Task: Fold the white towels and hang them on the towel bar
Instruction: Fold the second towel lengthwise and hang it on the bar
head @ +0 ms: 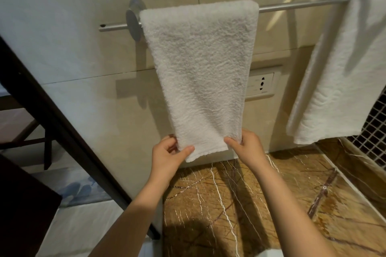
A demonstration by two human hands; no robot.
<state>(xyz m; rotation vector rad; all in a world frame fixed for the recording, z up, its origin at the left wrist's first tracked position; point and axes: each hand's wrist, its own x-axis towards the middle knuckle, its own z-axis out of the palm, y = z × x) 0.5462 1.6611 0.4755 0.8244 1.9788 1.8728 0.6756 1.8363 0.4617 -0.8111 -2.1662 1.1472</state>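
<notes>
A folded white towel (200, 73) hangs over the metal towel bar (300, 4) on the beige wall, near the bar's left mount. My left hand (169, 156) pinches the towel's lower left corner, thumb in front. My right hand (246, 148) grips the lower right corner the same way. A second white towel (338, 73) hangs from the bar's right end, untouched.
A wall socket (261, 84) sits behind the first towel's right edge. Below is a brown marble counter (261, 204). A dark wooden frame (54, 123) slants across the left. Dark mosaic tiles (376, 135) show at the far right.
</notes>
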